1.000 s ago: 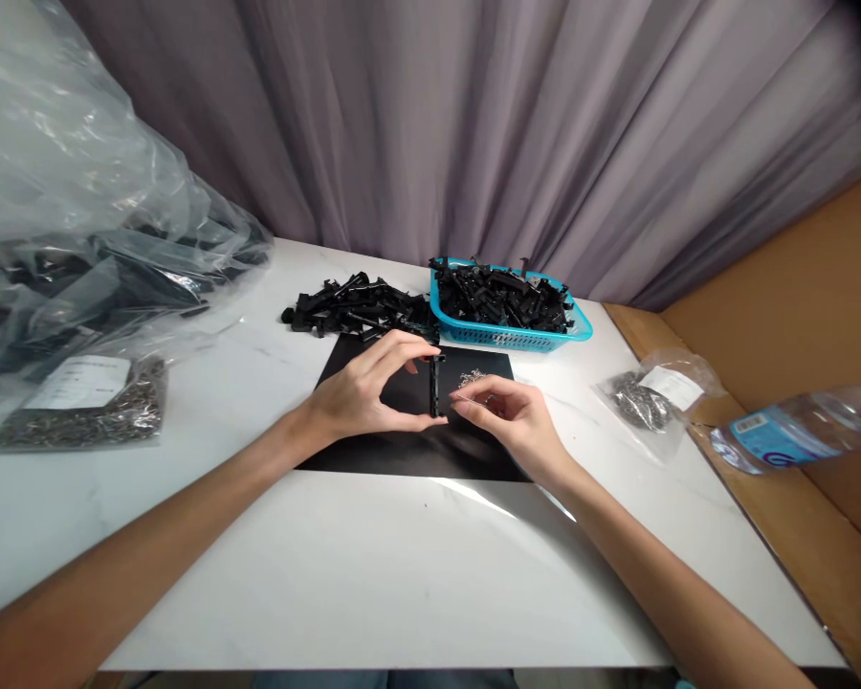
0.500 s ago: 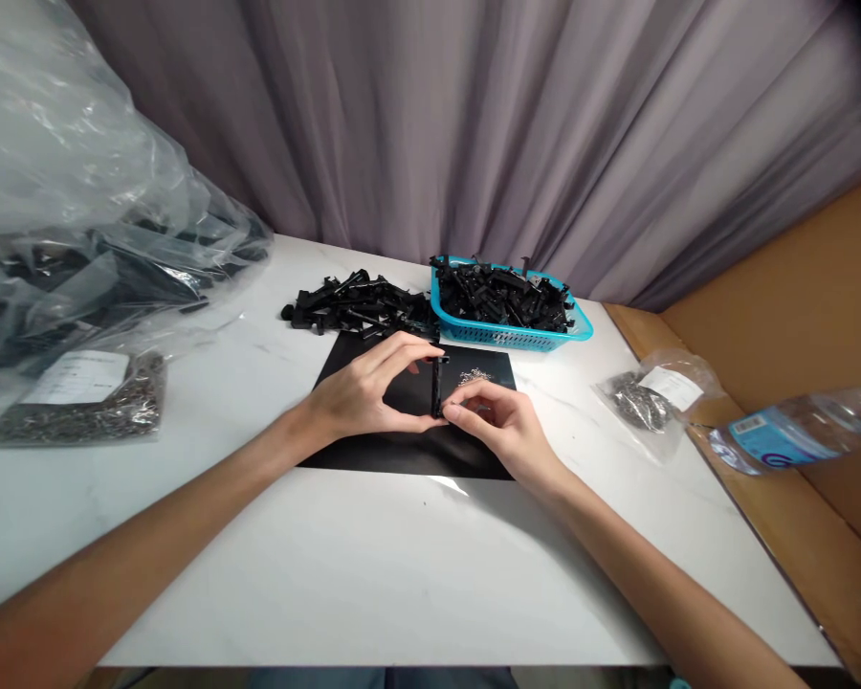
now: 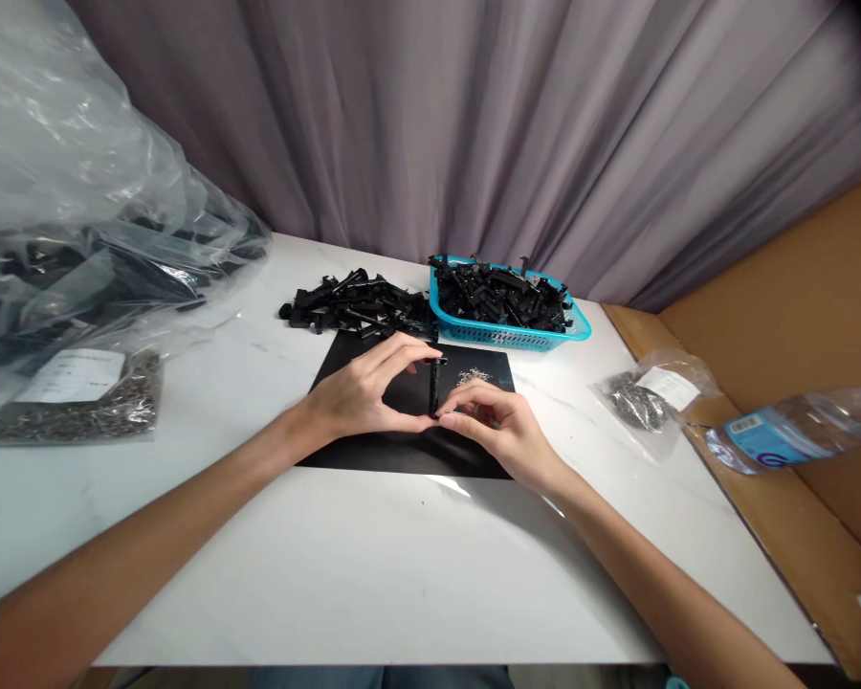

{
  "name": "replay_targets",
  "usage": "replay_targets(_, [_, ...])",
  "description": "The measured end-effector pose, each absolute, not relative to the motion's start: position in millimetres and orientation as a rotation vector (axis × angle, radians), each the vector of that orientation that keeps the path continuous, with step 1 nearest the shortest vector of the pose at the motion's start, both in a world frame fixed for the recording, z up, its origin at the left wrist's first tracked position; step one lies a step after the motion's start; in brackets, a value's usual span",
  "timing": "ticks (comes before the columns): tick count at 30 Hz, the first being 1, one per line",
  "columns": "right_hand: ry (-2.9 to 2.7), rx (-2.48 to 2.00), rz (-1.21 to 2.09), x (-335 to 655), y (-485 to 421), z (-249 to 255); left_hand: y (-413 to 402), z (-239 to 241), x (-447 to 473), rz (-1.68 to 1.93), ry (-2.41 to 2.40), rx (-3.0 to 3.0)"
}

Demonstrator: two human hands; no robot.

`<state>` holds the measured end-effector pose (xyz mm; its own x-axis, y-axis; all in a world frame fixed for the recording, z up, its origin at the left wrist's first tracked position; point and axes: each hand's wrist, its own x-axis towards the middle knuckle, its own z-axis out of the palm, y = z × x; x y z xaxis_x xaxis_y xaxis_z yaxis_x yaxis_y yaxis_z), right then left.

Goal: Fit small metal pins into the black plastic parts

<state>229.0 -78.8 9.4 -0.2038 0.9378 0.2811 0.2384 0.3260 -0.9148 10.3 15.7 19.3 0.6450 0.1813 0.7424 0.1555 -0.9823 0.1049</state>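
My left hand (image 3: 363,388) grips a slim black plastic part (image 3: 434,388) by its two ends, thumb below and fingers above. The part stands roughly upright over a black mat (image 3: 402,455). At its lower end my right hand (image 3: 492,416) is closed, thumb and fingertips pinched together. Whatever the right fingertips hold, if anything, is too small to make out. Just beyond the right hand, a little heap of small shiny metal pieces (image 3: 474,376) lies on the mat.
Behind the mat are a pile of black plastic parts (image 3: 363,304) and a blue basket (image 3: 509,335) full of similar ones. Bags of small metal pieces lie left (image 3: 78,411) and right (image 3: 638,402). A plastic bottle (image 3: 782,440) lies at right; a large clear bag (image 3: 115,182) stands left.
My right fingertips have shifted slightly left at the lower end of the black plastic part. My left hand keeps the same hold. The view has moved very little.
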Motion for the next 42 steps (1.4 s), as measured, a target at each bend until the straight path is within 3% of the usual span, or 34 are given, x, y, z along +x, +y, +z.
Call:
replay_targets(12, [-1.865, -1.041, 0.82, 232.5, -80.3, 15.6, 16.8, 16.9, 10.6, 1.251, 0.297, 2.832])
replay_targets(37, [-1.571, -1.171, 1.154, 228.9, -76.1, 3.5, 11.9, 14.4, 11.0, 1.228, 0.351, 2.847])
replay_targets(42, [-1.561, -1.235, 0.89, 241.1, -73.6, 16.7, 8.3, 17.3, 13.0, 1.208, 0.496, 2.676])
